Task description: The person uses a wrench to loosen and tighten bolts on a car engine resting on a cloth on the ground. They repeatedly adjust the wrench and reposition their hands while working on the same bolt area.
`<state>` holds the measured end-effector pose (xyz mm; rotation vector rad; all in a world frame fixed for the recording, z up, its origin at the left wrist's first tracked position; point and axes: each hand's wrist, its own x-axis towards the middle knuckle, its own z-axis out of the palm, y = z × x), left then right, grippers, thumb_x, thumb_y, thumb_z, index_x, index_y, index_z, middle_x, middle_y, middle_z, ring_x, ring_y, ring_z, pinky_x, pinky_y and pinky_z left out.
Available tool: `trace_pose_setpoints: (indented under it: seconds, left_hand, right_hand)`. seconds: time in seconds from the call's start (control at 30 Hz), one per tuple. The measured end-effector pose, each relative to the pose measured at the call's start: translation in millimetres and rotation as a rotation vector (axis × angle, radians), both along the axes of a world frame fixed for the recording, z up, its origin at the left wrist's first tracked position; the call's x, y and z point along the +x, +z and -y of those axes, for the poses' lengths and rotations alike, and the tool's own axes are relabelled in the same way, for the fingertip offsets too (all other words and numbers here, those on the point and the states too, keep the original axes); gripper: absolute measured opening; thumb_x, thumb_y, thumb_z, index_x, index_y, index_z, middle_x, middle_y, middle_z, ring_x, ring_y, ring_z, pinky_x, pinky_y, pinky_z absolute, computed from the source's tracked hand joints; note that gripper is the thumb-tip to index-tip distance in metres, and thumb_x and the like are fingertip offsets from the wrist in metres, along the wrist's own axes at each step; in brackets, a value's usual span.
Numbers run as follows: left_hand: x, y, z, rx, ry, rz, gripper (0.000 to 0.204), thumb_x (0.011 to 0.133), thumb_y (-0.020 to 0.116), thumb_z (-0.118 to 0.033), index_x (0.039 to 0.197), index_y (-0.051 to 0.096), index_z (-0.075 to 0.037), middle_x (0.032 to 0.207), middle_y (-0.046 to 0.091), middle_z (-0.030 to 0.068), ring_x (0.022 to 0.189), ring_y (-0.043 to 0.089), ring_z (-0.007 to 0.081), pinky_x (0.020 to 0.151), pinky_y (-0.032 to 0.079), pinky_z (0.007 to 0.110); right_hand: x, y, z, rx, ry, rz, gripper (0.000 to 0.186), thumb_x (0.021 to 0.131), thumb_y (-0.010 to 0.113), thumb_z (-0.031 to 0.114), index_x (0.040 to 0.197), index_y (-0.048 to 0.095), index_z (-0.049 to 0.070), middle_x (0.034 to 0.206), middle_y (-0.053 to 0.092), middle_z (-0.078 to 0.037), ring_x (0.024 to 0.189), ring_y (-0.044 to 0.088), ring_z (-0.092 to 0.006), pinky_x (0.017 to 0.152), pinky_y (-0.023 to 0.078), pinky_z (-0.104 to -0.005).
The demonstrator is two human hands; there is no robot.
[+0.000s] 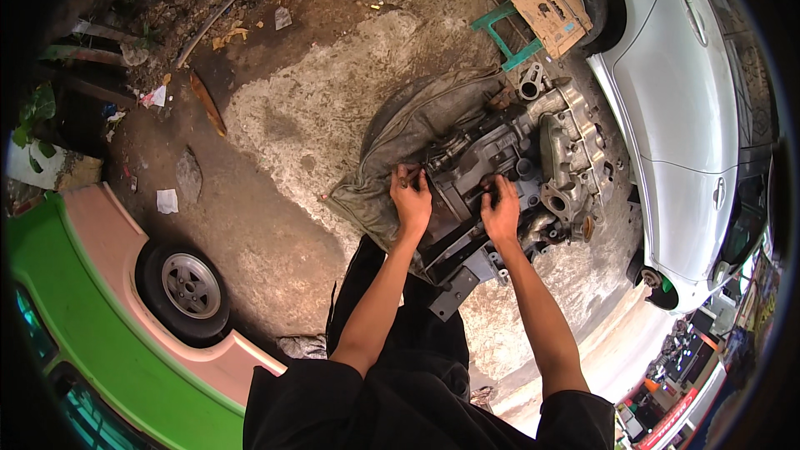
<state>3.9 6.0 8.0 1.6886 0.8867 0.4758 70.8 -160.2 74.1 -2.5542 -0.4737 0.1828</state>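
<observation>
A dark, greasy engine (475,171) lies on the ground in front of me, partly on a crumpled grey-brown cloth (392,150). My left hand (412,204) is at the engine's left edge, its fingers bent and drawn together; whatever is between them is too small to make out. Over the engine's near right part, my right hand (501,210) has its fingers curled down against a dark fitting, and the fingertips are partly hidden. Right beside the engine rests a silvery cast-metal manifold (571,150) with several ports. A flat metal bracket (454,294) sticks out toward my legs.
Beyond the engine, a wooden-topped stool with green legs (550,17) stands by a car wheel. A silver car (675,108) lines the right side; a green and pink vehicle (108,258) is at the lower left. Wood scraps (207,104) and litter lie on the floor.
</observation>
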Motion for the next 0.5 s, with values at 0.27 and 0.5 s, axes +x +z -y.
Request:
trace_pose_setpoints:
  seconds: [0.27, 0.5]
  left_hand:
    - [-1, 7, -3, -0.092, -0.057, -0.022, 0.014, 0.092, 0.056, 0.007, 0.106, 0.057, 0.009, 0.097, 0.062, 0.0255, 0.086, 0.066, 0.0412, 0.072, 0.051, 0.047]
    - [18, -19, -25, -0.183, -0.056, -0.112, 0.013, 0.094, 0.060, 0.002, 0.107, 0.061, 0.007, 0.097, 0.069, 0.0214, 0.086, 0.068, 0.0361, 0.075, 0.052, 0.043]
  right_hand:
    - [-3, -5, 1, 0.000, 0.011, 0.100, 0.027, 0.078, 0.062, 0.007, 0.105, 0.061, 0.001, 0.105, 0.061, -0.019, 0.103, 0.055, -0.0411, 0.094, 0.044, -0.0486]
    - [0, 0, 1, -0.007, 0.015, -0.008, 0.026, 0.078, 0.062, 0.006, 0.103, 0.061, 0.001, 0.104, 0.061, -0.019, 0.103, 0.055, -0.0409, 0.093, 0.045, -0.0483]
